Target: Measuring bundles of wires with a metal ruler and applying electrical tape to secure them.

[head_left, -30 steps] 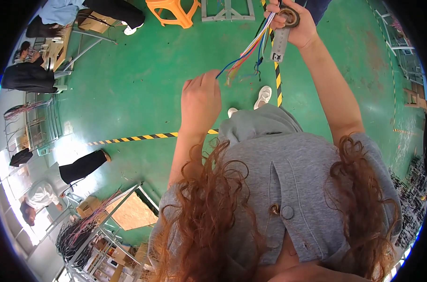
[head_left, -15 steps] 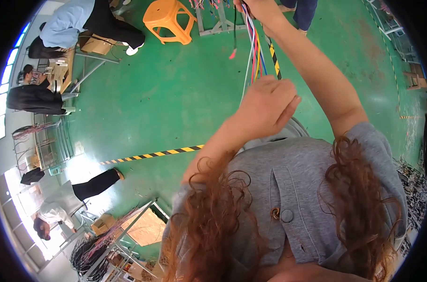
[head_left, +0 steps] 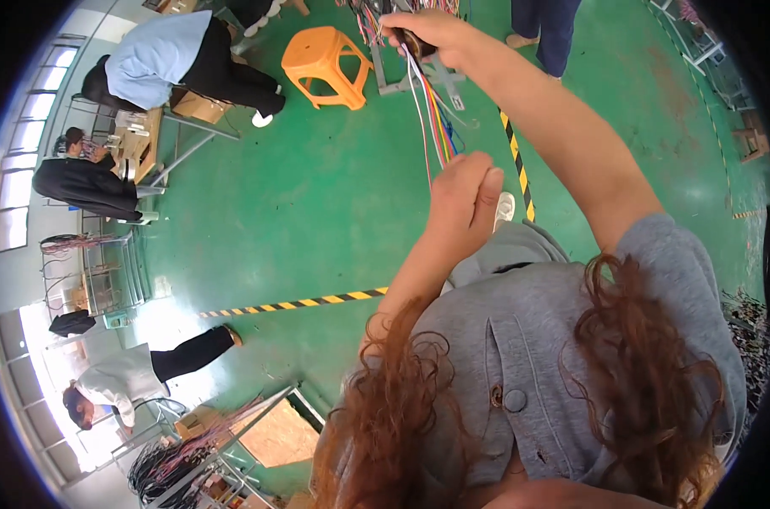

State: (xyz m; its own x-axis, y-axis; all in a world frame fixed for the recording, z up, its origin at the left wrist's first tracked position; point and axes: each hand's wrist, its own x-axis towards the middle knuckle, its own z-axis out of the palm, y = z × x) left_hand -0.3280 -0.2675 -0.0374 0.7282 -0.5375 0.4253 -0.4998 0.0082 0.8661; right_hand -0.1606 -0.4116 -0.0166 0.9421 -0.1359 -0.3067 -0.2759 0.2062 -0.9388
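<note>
A bundle of thin coloured wires (head_left: 436, 110), in white, pink, yellow, green and blue, stretches between my two hands above the floor. My left hand (head_left: 463, 195) is closed round its near end, in front of my waist. At the far end my right hand (head_left: 432, 38), arm stretched out, grips the bundle where a dark section (head_left: 415, 44) shows beneath the fingers. One pale wire and one reddish wire run a little apart on the left side. Past my right hand, more coloured wires (head_left: 368, 21) hang at a grey metal stand (head_left: 393, 83).
An orange plastic stool (head_left: 326, 64) stands left of the metal stand. Someone's legs (head_left: 542, 34) are just beyond my right arm. Several people are at the left, one bending at a workbench (head_left: 147, 144). Black-and-yellow tape (head_left: 296, 304) marks the green floor (head_left: 317, 204). A wire-laden rack (head_left: 232, 433) stands lower left.
The view has shifted, and the stool sits farther right and lower. My right hand has come lower and left in the picture, more fully into view. The dangling dark lead with a pinkish tip no longer shows.
</note>
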